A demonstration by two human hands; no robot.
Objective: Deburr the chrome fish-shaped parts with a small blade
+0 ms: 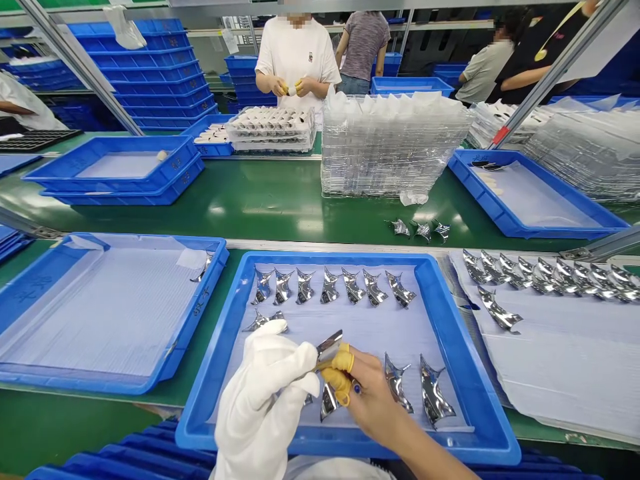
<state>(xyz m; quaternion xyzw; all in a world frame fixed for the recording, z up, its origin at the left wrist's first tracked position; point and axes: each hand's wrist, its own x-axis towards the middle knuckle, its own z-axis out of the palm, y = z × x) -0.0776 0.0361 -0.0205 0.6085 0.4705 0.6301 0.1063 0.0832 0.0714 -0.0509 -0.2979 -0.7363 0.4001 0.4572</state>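
Observation:
My left hand (270,393), in a white glove, pinches a shiny chrome-coloured part (330,344) above the blue tray (465,333). My right hand (367,393), with yellow finger cots on its fingertips, is closed right beside that part. A small blue-ended object (356,386) shows between its fingers; the rest is hidden. In the tray, several curved chrome parts (305,287) stand in a row along the far side on white lining. Another part (263,320) lies just beyond the glove. Nearer me are two more, one part (397,383) and one larger-looking part (435,393), plus a part (329,402) partly behind my fingers.
A lined blue tray (165,373) sits left. On the right, white sheeting (565,353) bears a row of chrome parts (545,275). Beyond a metal rail, three small parts (421,230) lie near stacked clear trays (390,147). A person (297,60) works opposite.

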